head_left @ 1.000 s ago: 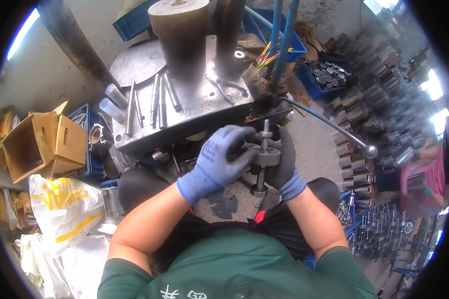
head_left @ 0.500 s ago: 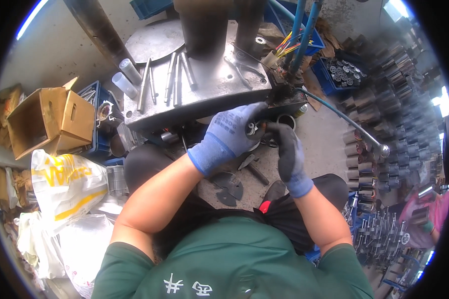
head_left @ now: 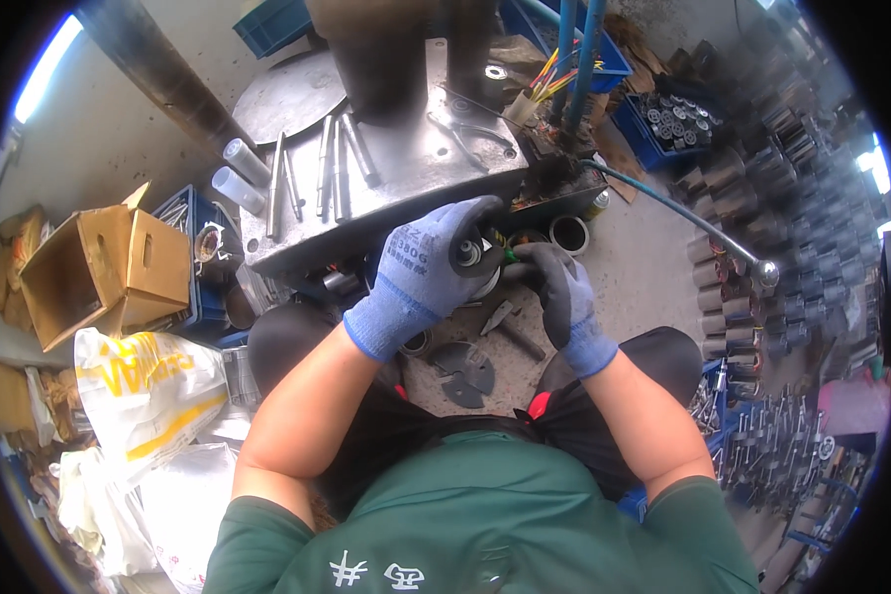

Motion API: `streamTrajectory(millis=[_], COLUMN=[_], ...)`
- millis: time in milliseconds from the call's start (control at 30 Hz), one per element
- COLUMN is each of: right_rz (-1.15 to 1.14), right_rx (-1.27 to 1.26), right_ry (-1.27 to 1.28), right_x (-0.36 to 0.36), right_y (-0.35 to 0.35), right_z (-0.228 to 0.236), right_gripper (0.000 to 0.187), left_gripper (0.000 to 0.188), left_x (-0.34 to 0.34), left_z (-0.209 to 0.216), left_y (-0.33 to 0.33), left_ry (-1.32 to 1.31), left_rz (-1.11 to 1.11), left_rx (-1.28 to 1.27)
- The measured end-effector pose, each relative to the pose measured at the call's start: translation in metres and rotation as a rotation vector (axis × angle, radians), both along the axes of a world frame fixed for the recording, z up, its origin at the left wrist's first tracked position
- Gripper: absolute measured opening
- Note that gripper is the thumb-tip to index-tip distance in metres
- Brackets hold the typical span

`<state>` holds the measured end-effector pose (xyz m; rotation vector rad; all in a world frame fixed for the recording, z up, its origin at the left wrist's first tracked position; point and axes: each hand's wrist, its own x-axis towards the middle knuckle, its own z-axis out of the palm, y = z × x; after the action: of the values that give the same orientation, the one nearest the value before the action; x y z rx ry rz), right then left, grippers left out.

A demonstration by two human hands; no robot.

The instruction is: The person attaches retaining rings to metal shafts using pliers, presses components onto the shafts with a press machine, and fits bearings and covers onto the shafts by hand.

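Note:
My left hand [head_left: 428, 261], in a blue glove with dark palm and fingers, is curled around a round metal part [head_left: 468, 252] with a ringed end. Most of that part is hidden by the fingers. Close on its right, my gloved right hand [head_left: 564, 302] has its fingertips bent together at a small green piece [head_left: 510, 255]; whether this is a wire I cannot tell. Both hands are above the floor, just in front of the metal bench [head_left: 406, 173]. Below them lie a hammer [head_left: 513, 331] and a dark flat disc [head_left: 463, 374].
Metal rods [head_left: 333, 173] and pliers [head_left: 465, 139] lie on the bench. A cardboard box [head_left: 104, 262] and white bags [head_left: 158, 396] stand at left. Stacked metal cylinders [head_left: 762, 238] fill the right, past a ball-ended lever [head_left: 764, 271]. A metal ring [head_left: 568, 235] sits beyond my right hand.
The view has shifted a little. Both hands stay close together; my right hand sits slightly lower, its fingertips at the green piece. The ringed end of the metal part shows more plainly.

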<state>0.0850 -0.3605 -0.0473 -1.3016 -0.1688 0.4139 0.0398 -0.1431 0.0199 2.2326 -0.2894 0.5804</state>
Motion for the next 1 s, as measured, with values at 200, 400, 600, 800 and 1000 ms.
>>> streamTrajectory(millis=[200,400,600,800,1000], right_rz=[0.024,0.026,0.022,0.313,0.269], right_rx=[-0.048,0.001,-0.469,-0.256,0.444], right_ry=[-0.061,0.065,-0.784,-0.588,0.551], right_x=[0.004,0.002,0.002,0.012,0.006], right_y=[0.014,0.019,0.017,0.03,0.033], right_z=[-0.011,-0.013,-0.005,-0.029,-0.007], right_gripper=[0.031,0.031,0.03,0.033,0.061], left_gripper=[0.057,0.058,0.055,0.051,0.045], left_x=[-0.006,-0.008,-0.012,0.001,0.024], left_z=[0.011,0.015,0.017,0.011,0.001], left_y=[-0.006,-0.01,-0.016,-0.022,-0.001], left_ry=[0.018,0.01,-0.039,0.221,0.302], left_rz=[-0.082,-0.108,-0.15,-0.15,-0.095], left_rx=[0.028,0.039,-0.017,-0.267,-0.334])
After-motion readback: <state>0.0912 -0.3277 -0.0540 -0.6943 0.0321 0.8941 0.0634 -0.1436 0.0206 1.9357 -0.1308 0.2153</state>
